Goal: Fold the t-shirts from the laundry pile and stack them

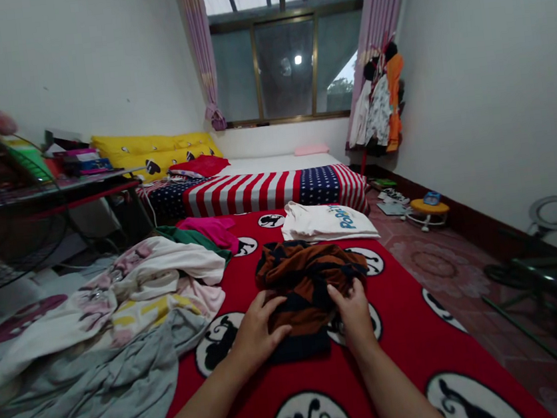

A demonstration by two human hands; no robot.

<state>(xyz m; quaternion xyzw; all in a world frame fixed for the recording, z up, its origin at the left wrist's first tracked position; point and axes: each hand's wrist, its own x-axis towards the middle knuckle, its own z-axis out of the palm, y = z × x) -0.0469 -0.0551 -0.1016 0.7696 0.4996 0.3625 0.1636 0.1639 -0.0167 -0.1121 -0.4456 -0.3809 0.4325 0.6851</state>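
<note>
Brown garment [305, 269] touches partly open left hand [255, 329] and right hand [355, 313].

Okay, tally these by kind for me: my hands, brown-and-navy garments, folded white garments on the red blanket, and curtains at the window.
Left hand and right hand: 2
Brown-and-navy garment: 1
Folded white garment: 1
Curtains: 2
Total: 6

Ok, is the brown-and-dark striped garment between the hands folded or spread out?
Neither: the striped garment is bunched. Its far part is heaped in twisted creases, while its near edge lies flatter on the red blanket.
</note>
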